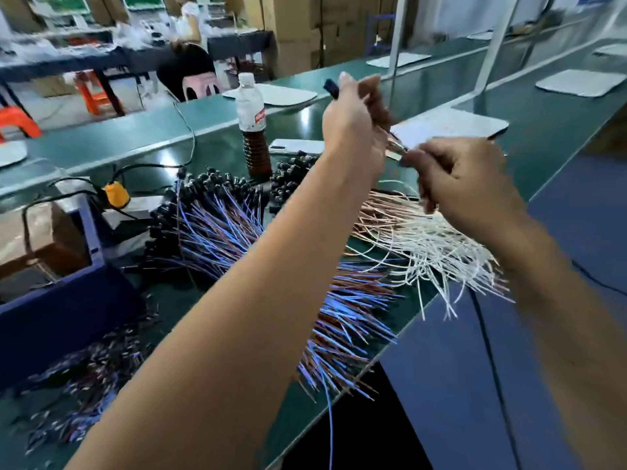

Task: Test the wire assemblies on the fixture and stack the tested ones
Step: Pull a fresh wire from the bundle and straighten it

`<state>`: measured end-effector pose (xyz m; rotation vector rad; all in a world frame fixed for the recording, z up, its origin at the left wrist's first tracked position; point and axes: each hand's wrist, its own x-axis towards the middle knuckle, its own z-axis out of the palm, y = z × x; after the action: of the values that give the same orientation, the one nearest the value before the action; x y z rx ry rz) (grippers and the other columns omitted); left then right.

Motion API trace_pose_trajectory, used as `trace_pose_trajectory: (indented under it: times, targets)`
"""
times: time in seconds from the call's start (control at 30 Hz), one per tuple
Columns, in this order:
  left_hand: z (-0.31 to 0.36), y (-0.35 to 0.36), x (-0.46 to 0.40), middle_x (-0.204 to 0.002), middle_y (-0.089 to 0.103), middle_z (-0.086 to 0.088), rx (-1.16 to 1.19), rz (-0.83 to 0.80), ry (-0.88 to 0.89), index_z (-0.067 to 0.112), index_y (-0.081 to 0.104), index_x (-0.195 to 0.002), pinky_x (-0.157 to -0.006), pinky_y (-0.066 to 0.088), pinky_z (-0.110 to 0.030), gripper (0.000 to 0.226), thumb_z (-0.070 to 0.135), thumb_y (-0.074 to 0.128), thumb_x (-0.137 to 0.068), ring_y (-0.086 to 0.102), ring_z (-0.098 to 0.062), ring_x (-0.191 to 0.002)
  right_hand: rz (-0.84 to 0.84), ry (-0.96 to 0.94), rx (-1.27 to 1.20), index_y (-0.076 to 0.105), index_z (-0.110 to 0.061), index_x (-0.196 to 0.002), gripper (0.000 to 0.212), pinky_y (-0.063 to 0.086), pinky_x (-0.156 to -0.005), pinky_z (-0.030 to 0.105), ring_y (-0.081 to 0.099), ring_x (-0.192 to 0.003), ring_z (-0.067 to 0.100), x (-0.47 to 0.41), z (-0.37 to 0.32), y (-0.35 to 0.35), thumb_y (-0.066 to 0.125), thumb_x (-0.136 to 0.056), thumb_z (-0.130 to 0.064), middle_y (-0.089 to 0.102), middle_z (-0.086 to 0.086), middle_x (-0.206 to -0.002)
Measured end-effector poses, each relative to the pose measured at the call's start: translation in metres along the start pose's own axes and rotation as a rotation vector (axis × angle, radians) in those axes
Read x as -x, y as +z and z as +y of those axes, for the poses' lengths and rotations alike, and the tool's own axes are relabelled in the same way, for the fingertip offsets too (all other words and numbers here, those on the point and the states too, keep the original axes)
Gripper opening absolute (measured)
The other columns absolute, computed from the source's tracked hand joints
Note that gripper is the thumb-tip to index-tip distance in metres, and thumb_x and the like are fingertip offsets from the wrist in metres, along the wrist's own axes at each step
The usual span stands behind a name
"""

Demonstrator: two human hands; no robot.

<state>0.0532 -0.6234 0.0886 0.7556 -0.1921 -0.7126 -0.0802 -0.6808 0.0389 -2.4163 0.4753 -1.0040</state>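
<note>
View: single head-worn wide-angle camera.
Facing: forward and down, tilted, across the green bench [217, 150].
Nearness: close above the bench; forearms filled the foreground.
Beyond the bench: stools and shelving lay far off.
Shared field: none; one view only.

Green workbench [217, 144] carries, front to back: heap of blue/brown wire assemblies [217, 228] w/ black plugs, white/copper wire bundle [420, 239] overhanging the edge, blue bin [61, 293] at left, yellow-capped fixture [117, 195] w/ black cables, brown-liquid bottle [254, 127], phone [297, 146], grey mat [451, 125].
</note>
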Motion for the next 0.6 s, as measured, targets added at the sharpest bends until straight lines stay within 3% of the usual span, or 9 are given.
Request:
trace_pose_trajectory:
  times: [0.03,0.1,0.2,0.33,0.43,0.53,0.6]
  targets:
    - [0.003,-0.001,-0.001,-0.076,0.051,-0.006,-0.069,0.000,0.019,0.008,0.060,-0.079,-0.055,0.037,-0.021,0.049,0.036,0.038,-0.112,0.042,-0.011,-0.061,0.044,-0.006,0.008,0.075,-0.016,-0.090,0.025,0.054,-0.067,0.047,0.065,-0.060,0.023,-0.002,0.003,-0.007,0.061,-0.103,-0.031,0.066,0.001,-0.062]
    - [0.006,-0.004,-0.002,-0.076,0.052,-0.004,-0.217,-0.011,0.046,0.010,0.064,-0.083,-0.061,0.038,-0.026,0.051,0.043,0.037,-0.111,0.044,-0.013,-0.064,0.113,-0.033,0.009,0.077,-0.022,-0.093,0.023,0.050,-0.060,0.041,0.059,-0.057,0.013,-0.009,0.006,-0.023,0.060,-0.101,-0.034,0.063,-0.008,-0.062]
    - [0.009,-0.011,-0.006,-0.063,0.046,0.000,-0.390,-0.034,0.103,0.009,0.060,-0.092,-0.049,0.037,-0.021,0.050,0.050,0.037,-0.109,0.042,-0.012,-0.053,0.122,-0.072,0.178,0.078,-0.020,-0.102,0.034,0.041,-0.058,0.031,0.053,-0.058,0.010,-0.023,0.013,-0.043,0.054,-0.100,-0.044,0.065,-0.007,-0.069]
    - [0.001,-0.029,-0.020,-0.059,0.045,0.000,-0.666,0.039,0.128,0.008,0.050,-0.096,-0.040,0.028,-0.017,0.039,0.044,0.042,-0.109,0.039,-0.010,-0.041,0.039,-0.027,0.430,0.079,-0.015,-0.105,0.035,0.053,-0.075,0.045,0.066,-0.086,0.040,-0.030,0.035,-0.033,0.056,-0.101,-0.041,0.076,0.016,-0.094]
    - [-0.014,-0.052,-0.031,-0.064,0.051,-0.004,-0.599,0.126,-0.042,0.008,0.051,-0.083,-0.038,0.034,-0.017,0.035,0.030,0.047,-0.110,0.043,-0.010,-0.046,-0.055,0.051,0.504,0.079,-0.016,-0.108,0.028,0.051,-0.075,0.041,0.065,-0.093,0.039,-0.021,0.050,0.006,0.057,-0.105,-0.034,0.075,0.017,-0.100]
    - [-0.027,-0.079,-0.036,-0.087,0.063,-0.016,-0.426,0.205,-0.162,-0.006,0.056,-0.102,-0.051,0.051,-0.016,0.012,0.004,0.051,-0.106,0.058,-0.016,-0.065,-0.253,0.087,0.642,0.063,-0.021,-0.140,0.043,0.048,-0.100,0.047,0.054,-0.122,0.036,-0.013,0.066,0.050,0.047,-0.108,-0.043,0.065,0.016,-0.129]
    - [-0.033,-0.095,-0.038,-0.097,0.063,-0.022,-0.397,0.223,-0.173,-0.012,0.056,-0.107,-0.063,0.056,-0.020,0.009,-0.009,0.051,-0.100,0.064,-0.022,-0.079,-0.528,0.148,0.729,0.030,-0.021,-0.162,0.071,0.024,-0.122,0.061,0.029,-0.151,0.031,-0.010,0.076,0.073,0.030,-0.105,-0.063,0.036,0.009,-0.164]
